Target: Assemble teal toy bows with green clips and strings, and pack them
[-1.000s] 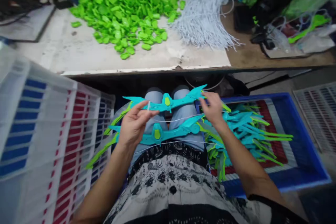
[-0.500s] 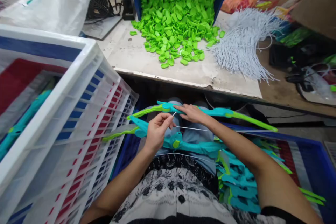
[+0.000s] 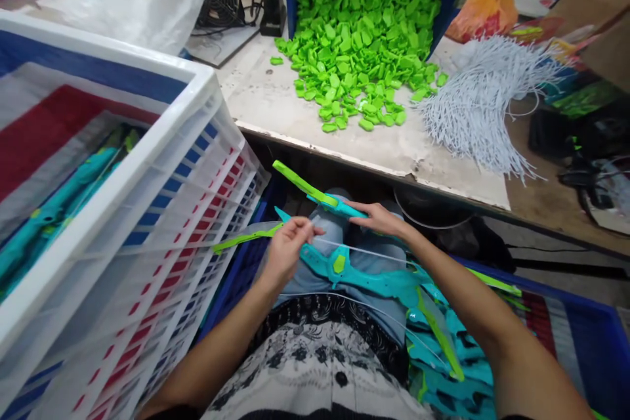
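Two toy bows in front of me right now, so I'd call it midway. The lower toy bow (image 3: 364, 279) lies across my lap (image 3: 322, 230) and looks further along: lime insert (image 3: 339, 264) in its middle, thin cord (image 3: 354, 298) running along it to near the right limb tip. Its left side is partly behind my arm, so can't swear that end's hooked.

The upper toy bow (image 3: 339, 205) is the unfinished one, I reckon. White string (image 3: 364, 249) stretches off to the right, but I see none on its lime left tip (image 3: 281, 168). Its middle is under my fingers, so no idea if it has an insert.

Hands: my right hand (image 3: 381, 220) is wrapped round the body of that upper bow, just past my knees. My left hand (image 3: 290, 246) is pinching the string, near the upper bow but apart from it, and right over the lower bow's left part. Can't tell if it's touching that one.

Plenty left by the look of it: loads of lime pieces (image 3: 359, 59) and a string bundle (image 3: 482, 108) on the worktop (image 3: 260, 98), more bows (image 3: 450, 357) in the blue crate (image 3: 598, 321) to my right. Some bows sit in the white basket (image 3: 197, 82) on my left too; can't tell if they're strung.
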Available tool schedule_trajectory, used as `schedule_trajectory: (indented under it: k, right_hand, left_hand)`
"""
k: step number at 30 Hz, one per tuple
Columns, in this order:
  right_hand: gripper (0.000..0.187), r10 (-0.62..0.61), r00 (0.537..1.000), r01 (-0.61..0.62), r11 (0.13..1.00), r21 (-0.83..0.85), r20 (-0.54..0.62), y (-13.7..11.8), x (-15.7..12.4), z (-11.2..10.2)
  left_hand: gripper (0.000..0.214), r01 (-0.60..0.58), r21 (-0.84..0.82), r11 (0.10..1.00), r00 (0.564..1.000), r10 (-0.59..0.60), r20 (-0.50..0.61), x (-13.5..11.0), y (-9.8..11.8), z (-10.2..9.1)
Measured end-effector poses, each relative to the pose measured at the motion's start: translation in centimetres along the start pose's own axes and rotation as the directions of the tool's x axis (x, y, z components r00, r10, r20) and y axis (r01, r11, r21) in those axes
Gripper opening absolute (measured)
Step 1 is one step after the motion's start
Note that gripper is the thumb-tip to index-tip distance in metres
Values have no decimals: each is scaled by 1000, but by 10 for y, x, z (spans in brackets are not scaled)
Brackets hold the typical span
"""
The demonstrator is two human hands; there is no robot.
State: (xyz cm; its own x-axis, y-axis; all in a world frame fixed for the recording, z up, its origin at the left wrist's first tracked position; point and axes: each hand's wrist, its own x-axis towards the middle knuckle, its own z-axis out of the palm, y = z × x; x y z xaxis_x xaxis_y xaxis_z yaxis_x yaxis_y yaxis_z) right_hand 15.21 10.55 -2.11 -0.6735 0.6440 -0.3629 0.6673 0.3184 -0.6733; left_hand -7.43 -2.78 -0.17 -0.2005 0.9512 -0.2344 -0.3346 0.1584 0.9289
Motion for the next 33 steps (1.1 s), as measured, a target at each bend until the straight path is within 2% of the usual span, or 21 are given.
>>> schedule_trajectory:
  k: [1, 3, 7, 12, 22, 33]
  right_hand:
    - [56, 12, 999, -15, 997, 74, 38, 2, 0, -4]
    - [56, 25, 997, -37, 986, 165, 73, 3, -1, -7]
    - [56, 29, 997, -44, 974, 221, 73, 5, 0, -4]
    - [58, 22, 997, -40, 971, 234, 78, 6, 0, -3]
    - [58, -32, 997, 21, 987, 162, 69, 11, 2, -4]
    - [57, 0, 999, -4, 990, 138, 32, 4, -1, -5]
  left_hand:
    - [18, -29, -115, 993, 997, 21, -72, 5, 11, 0]
    - [20, -111, -197, 974, 979, 74, -189, 20, 31, -3]
    - [20, -217, -52, 975, 944, 195, -267, 52, 52, -16]
    - [16, -270, 63, 961, 928, 277, -248, 67, 53, -26]
    - [17, -313, 104, 944, 921, 329, -208, 82, 45, -30]
    - [16, -363, 169, 916, 906, 389, -165, 84, 52, -23]
